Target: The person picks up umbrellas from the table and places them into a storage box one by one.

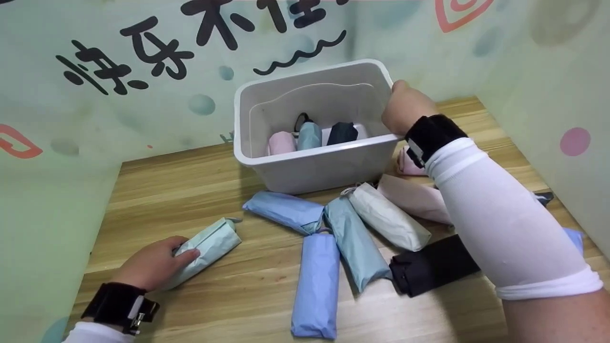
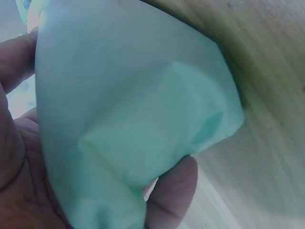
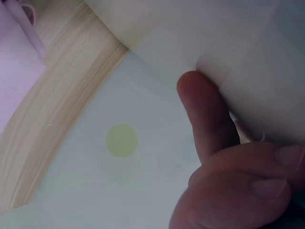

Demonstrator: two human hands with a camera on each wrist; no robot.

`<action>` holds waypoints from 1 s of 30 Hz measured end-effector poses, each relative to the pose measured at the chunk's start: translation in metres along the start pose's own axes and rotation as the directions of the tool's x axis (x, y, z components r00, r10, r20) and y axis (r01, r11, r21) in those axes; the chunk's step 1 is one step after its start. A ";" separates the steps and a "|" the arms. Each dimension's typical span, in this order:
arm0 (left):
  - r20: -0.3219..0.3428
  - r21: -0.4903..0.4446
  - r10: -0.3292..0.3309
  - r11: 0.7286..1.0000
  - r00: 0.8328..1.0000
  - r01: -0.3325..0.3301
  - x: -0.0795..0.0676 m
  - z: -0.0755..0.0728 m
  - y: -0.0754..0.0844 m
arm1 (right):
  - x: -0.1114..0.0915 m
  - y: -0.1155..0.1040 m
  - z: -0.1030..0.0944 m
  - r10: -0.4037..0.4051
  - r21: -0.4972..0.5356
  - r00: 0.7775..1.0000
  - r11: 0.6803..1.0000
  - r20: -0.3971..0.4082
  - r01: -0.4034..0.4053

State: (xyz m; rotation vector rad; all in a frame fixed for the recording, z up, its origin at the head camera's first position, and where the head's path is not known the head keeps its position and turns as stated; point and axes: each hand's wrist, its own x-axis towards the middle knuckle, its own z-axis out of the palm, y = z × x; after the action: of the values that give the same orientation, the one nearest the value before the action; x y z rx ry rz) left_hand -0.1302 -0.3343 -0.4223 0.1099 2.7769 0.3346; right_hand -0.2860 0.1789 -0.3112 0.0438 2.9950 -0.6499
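In the head view my left hand grips a mint-green folded umbrella low over the table at the left. Up close in the left wrist view, thumb and fingers wrap the umbrella's pale green cloth. My right hand holds the right rim of a light grey plastic bin, its fingers curled over the edge. Within the bin lie a pink folded umbrella, a light blue one and a dark one. The right wrist view shows the fingers against the bin wall.
Several folded umbrellas lie before the bin: blue, another blue, grey-teal, white, beige-pink and black. A pink one sits beside the bin. Printed walls enclose the wooden table.
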 end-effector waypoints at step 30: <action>-0.025 0.036 -0.021 0.999 0.999 0.022 0.007 0.014 0.017 | 0.000 0.000 -0.001 0.006 0.003 1.000 1.000 0.011 -0.006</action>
State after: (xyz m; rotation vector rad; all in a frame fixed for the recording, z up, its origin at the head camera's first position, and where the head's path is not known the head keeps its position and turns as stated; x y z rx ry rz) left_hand -0.1318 -0.3141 -0.4334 0.0848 2.8073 0.2822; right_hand -0.2862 0.1795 -0.3108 0.0484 2.9819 -0.6522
